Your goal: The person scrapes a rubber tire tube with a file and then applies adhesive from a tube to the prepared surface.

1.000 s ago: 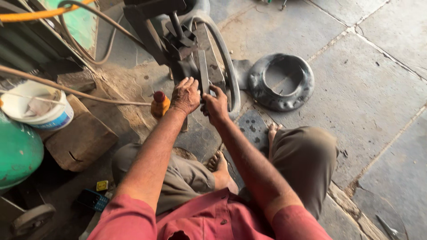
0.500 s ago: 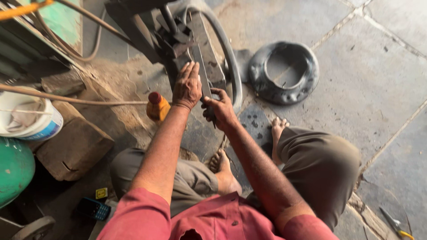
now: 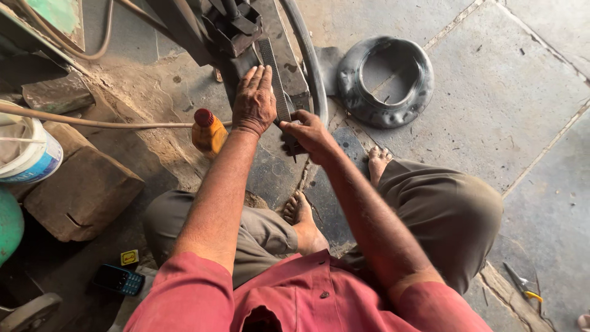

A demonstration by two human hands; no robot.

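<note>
I squat on a stone floor in front of a dark metal press machine (image 3: 230, 27). My left hand (image 3: 253, 101) lies flat, fingers together, pressing on a black rubber tube (image 3: 310, 67) that runs over the machine's base. My right hand (image 3: 307, 132) grips the near end of a long flat metal file (image 3: 273, 74), whose blade lies along the rubber beside my left hand's fingers.
A folded black inner tube (image 3: 384, 83) lies on the floor at the right. An orange bottle with a red cap (image 3: 208, 132) stands by my left wrist. A white bucket (image 3: 27, 154), stone blocks (image 3: 80, 193), a mobile phone (image 3: 120, 280) and pliers (image 3: 521, 286) lie around.
The view has moved closer to the machine. My left hand has flattened on the rubber, and my right hand has drawn the file nearer along it.
</note>
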